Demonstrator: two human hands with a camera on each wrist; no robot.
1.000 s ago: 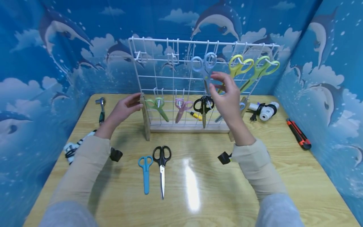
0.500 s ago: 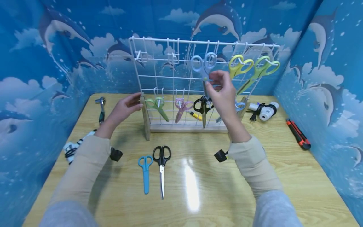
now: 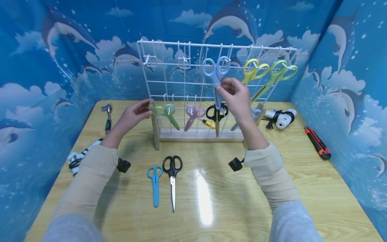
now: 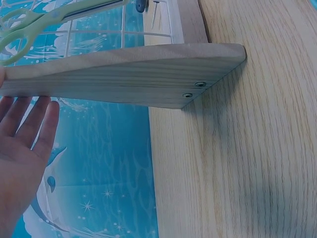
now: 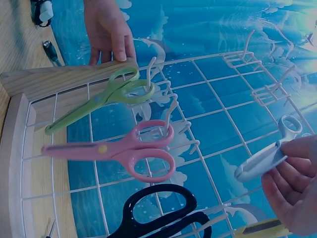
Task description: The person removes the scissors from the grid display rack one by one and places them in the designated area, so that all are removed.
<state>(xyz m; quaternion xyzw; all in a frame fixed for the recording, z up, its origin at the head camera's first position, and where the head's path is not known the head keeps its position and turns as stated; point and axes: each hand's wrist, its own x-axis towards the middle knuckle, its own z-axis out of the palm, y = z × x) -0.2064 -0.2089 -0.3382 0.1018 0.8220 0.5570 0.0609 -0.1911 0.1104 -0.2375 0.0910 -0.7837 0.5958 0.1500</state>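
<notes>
My right hand point(image 3: 239, 101) pinches light blue scissors point(image 3: 216, 78) below the pivot, thumb in front and fingers behind. Their handle loops are up at an upper-row hook of the white wire rack point(image 3: 172, 81), blades down. In the right wrist view these scissors point(image 5: 262, 159) are partly covered by my fingers. My left hand point(image 3: 134, 114) holds the rack's wooden side post point(image 4: 124, 74) between thumb and fingers; the thumb is mostly cut off in the left wrist view. Lower hooks carry green scissors point(image 5: 99, 102), pink scissors point(image 5: 116, 150) and black-handled scissors point(image 3: 217, 116).
Yellow scissors point(image 3: 255, 71) and yellow-green scissors point(image 3: 281, 74) hang upper right. On the table lie blue scissors point(image 3: 155, 188), large black-handled scissors point(image 3: 172, 178), a ratchet wrench point(image 3: 109, 117), a red-black utility knife point(image 3: 318, 143) and a white corded device point(image 3: 284, 119). Dolphin-print walls stand around.
My right hand has shifted a little left, and the light blue scissors now point more straight down with more blade showing. My left hand stays on the post.
</notes>
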